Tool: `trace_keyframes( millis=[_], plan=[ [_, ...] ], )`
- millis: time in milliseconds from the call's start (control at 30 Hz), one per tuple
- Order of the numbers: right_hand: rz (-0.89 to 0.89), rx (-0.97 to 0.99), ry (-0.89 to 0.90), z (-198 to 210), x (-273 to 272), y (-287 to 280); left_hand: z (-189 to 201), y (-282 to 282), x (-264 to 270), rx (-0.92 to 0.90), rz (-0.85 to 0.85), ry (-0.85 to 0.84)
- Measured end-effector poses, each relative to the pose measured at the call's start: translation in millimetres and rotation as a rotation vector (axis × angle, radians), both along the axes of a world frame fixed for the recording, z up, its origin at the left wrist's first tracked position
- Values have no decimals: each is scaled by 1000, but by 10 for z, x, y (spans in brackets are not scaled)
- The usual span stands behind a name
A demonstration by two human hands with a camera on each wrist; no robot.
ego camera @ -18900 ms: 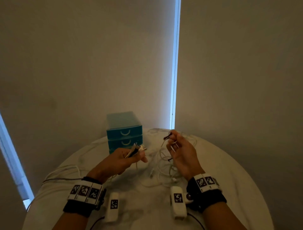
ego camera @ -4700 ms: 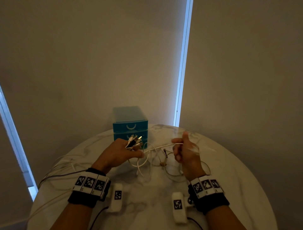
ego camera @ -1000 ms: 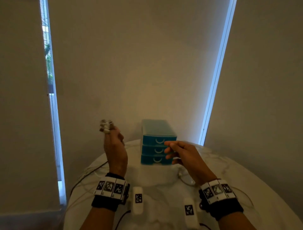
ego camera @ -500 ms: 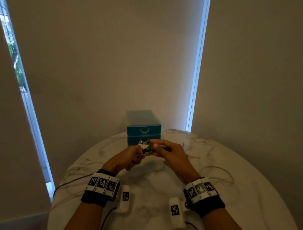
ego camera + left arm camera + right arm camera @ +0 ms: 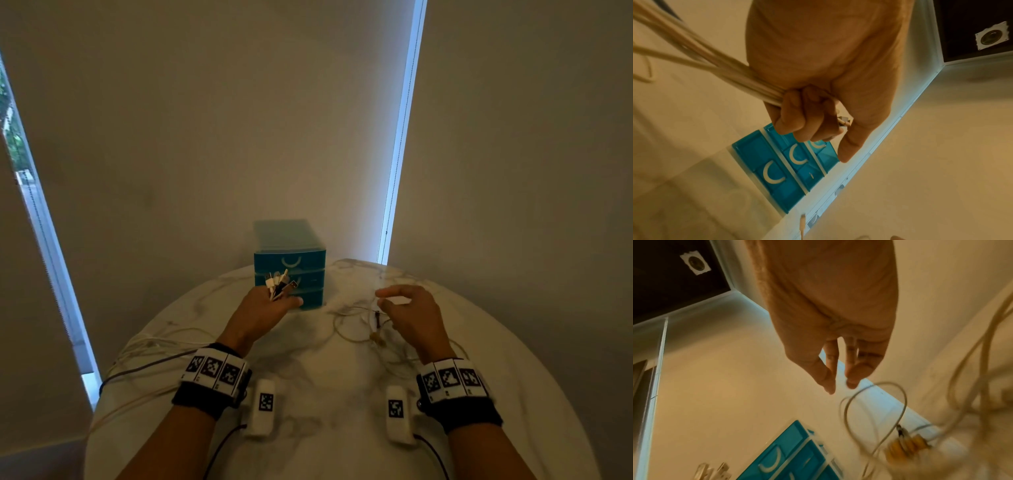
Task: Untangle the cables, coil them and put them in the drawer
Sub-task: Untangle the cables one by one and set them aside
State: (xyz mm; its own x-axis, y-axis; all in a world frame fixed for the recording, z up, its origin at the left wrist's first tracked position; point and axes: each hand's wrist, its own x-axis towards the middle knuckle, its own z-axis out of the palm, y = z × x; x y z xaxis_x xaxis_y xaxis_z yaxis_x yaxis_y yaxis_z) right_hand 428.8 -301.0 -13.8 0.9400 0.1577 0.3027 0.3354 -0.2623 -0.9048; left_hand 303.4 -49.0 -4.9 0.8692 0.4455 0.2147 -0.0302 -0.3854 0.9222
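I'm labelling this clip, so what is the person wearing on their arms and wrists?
Both forearms are bare, with no sleeves. Each wrist has a black band topped by a white strip of three black-and-white square markers. A small white block with one such marker and a thin dark cable sits beside each wrist.

Dim warm room, cold daylight through blind gaps (image 5: 399,144) at 1 and 9 o'clock, wide-angle bowing at edges, motion-blurred cables (image 5: 875,412) in right wrist view

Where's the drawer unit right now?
In the head view, the teal drawer unit stands at the table's far edge, centre-left, just beyond the left hand gripping the cable plugs.
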Motion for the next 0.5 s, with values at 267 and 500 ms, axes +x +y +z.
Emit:
trace_keyframes(
  millis=[267,500],
  plan=[
    [38,-405,252,-62,102,-84,-74,40,58,13,-12,-11],
    [-8,-901,213,186,-159,-99,-111,78,105,-8,-21,-18]
  ],
)
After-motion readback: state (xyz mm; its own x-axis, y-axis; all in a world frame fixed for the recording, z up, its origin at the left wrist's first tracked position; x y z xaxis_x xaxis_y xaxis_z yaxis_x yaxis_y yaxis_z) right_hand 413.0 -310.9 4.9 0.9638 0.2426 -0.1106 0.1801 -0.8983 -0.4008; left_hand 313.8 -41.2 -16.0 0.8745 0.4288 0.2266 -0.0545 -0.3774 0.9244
